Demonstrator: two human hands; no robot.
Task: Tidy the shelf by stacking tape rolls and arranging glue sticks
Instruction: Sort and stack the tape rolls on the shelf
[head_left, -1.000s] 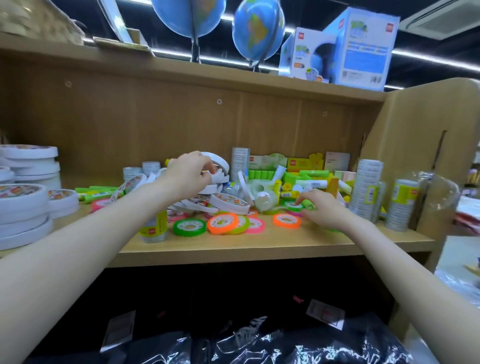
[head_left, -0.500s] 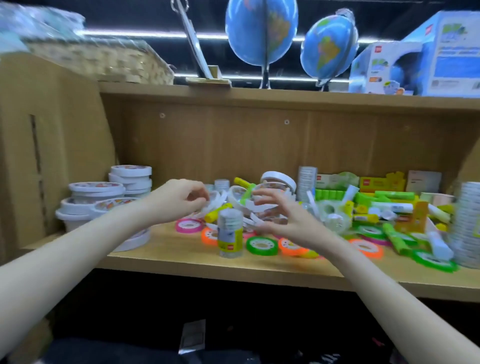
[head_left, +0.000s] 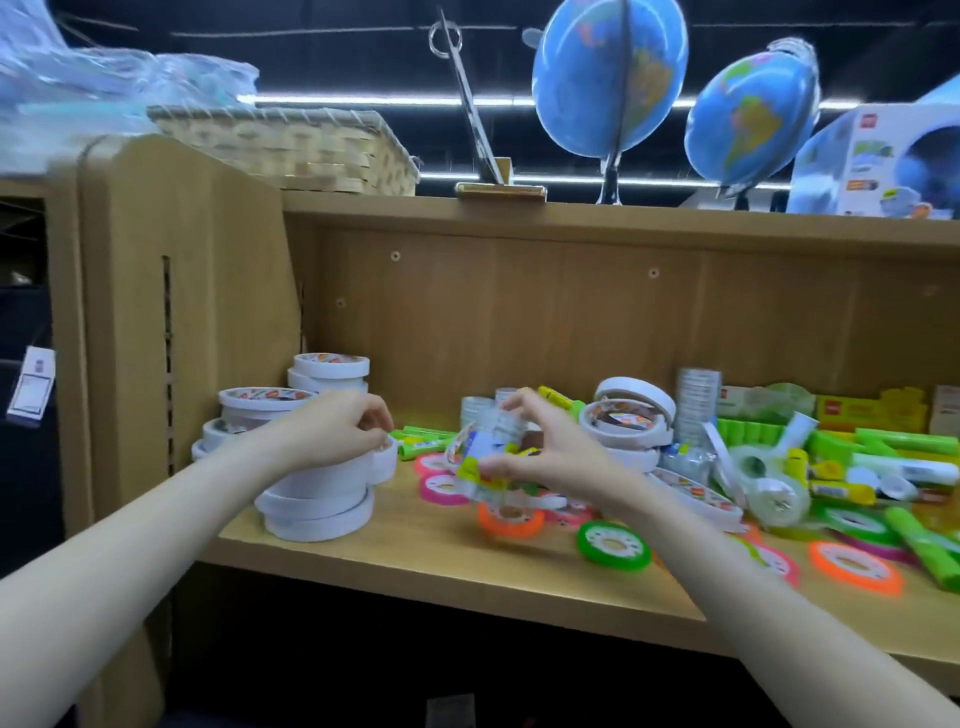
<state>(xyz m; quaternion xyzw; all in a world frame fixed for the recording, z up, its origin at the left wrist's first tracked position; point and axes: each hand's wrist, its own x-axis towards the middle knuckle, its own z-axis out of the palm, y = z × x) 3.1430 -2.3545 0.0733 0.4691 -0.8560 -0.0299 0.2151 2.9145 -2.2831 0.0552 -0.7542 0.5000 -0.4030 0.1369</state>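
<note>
Two bare forearms reach in from the lower corners of the frame toward a wooden shelf (head_left: 415, 558). Nearest on its board, right of centre, lie flat neon rolls: a green roll (head_left: 614, 544), an orange roll (head_left: 510, 517) and a pink roll (head_left: 443, 487), with more orange and green ones blurred at the lower right. Left of centre, the left hand (head_left: 332, 434) sits on top of a white tape stack (head_left: 316, 501), its fingers curled down over a small white roll (head_left: 383, 460) at the stack's upper right edge; how firmly it grips that roll cannot be told. At mid-frame the right hand (head_left: 545, 449) is raised above the neon rolls, fingers bent around a clear glue stick (head_left: 480, 460) with a yellow and blue label, held tilted and blurred. Right of that hand, a loose tape pile (head_left: 631, 421) of white rolls leans in a heap, and beyond it green and yellow glue sticks (head_left: 904, 441) lie scattered toward the right edge. Behind the left hand, more white stacks (head_left: 327, 371) stand against the shelf's left wall. On the top board, in the upper part of the frame, sit a woven basket (head_left: 291, 148), two globes (head_left: 608, 78) and a box (head_left: 883, 161) at the far right.
</note>
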